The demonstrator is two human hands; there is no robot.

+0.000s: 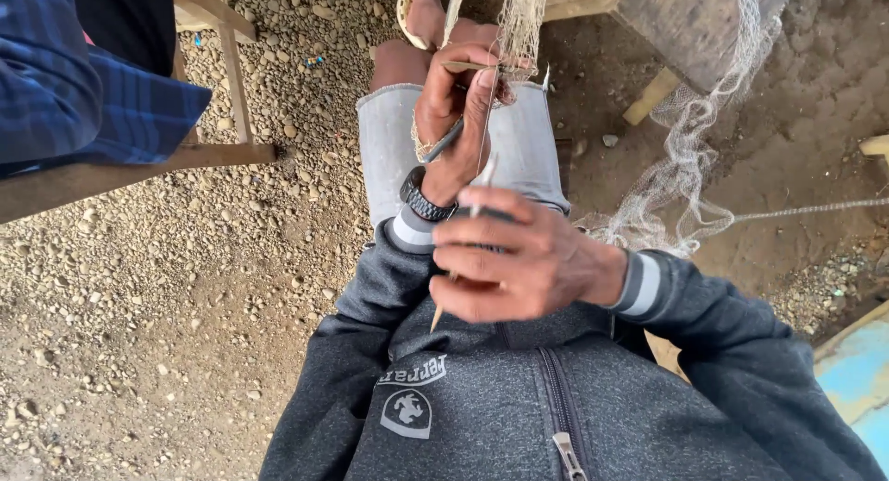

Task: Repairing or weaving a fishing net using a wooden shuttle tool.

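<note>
My left hand (458, 120), with a black wristwatch, pinches the edge of a pale fishing net (520, 23) against a thin wooden stick and also holds a slim dark tool. My right hand (519, 259) sits closer to my chest, closed around a thin netting needle (443, 305) whose tip pokes out below the fist. A taut twine (485, 138) runs from the needle up to the net. The net hangs down over my knee in grey shorts (528, 148).
More net (690, 157) drapes over a wooden bench (690, 18) at upper right, with a cord (815, 210) running right. A wooden bench frame (139, 162) and another person's blue plaid garment (83, 92) are at upper left. Gravel ground (185, 296) lies below.
</note>
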